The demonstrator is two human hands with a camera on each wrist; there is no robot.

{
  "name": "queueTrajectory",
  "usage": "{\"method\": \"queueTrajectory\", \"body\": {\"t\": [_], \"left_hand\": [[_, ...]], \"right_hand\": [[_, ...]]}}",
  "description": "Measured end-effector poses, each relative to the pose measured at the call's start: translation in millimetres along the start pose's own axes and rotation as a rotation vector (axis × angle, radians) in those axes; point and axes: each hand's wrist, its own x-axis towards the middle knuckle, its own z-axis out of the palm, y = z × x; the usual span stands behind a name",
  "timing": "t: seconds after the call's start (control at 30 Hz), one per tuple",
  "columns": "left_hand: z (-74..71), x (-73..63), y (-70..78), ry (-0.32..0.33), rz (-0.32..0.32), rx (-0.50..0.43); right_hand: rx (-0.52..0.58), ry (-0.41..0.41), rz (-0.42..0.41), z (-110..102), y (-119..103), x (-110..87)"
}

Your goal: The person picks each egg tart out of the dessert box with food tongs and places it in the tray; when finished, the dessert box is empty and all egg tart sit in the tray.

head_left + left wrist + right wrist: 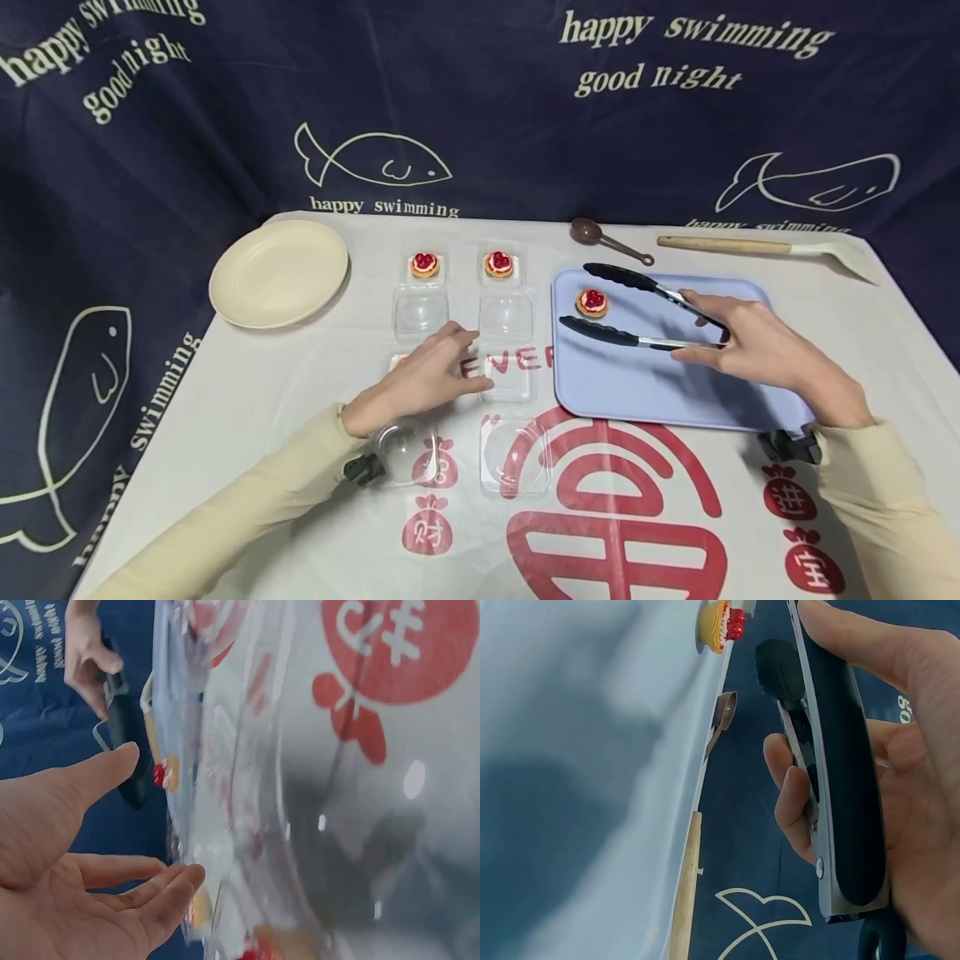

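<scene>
My right hand (772, 346) grips a pair of black-and-silver tongs (660, 342) over the blue tray. The tongs' jaws are spread, one on either side of a small berry tart (592, 302) lying on the tray. My left hand (420, 371) hovers over the clear plastic boxes, fingers loosely bent and holding nothing. It mostly hides a tart in the front left box. An open front right box (506, 379) holds no tart. Two back boxes each hold a tart, the left tart (424, 265) and the right tart (498, 264).
The blue tray (637, 400) lies on the right of the white-covered table. Behind it are a brown measuring spoon (611, 242) and a wooden-handled spatula (750, 246). A cream plate (279, 273) stands at the back left. Dark blue printed cloth hangs behind.
</scene>
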Motion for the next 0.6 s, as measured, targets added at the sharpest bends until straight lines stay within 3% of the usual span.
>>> {"method": "queueTrajectory", "body": {"t": [0.17, 0.27, 0.43, 0.6], "left_hand": [[-17.2, -9.6, -16.9, 0.059, 0.045, -0.113], [-27.4, -17.0, -31.4, 0.127, 0.059, -0.155], [-40.2, -31.3, -55.2, 0.228, 0.047, -0.152], [-45.6, -44.5, -75.0, 0.248, 0.022, -0.144]], "right_hand": [[0.041, -0.02, 0.05, -2.6, -4.8, -0.8], [0.055, -0.023, 0.057, -3.6, -7.0, -0.6], [0.059, -0.017, 0.051, -4.0, -9.7, -0.6], [0.069, -0.015, 0.044, -4.6, -13.6, -0.3]]}}
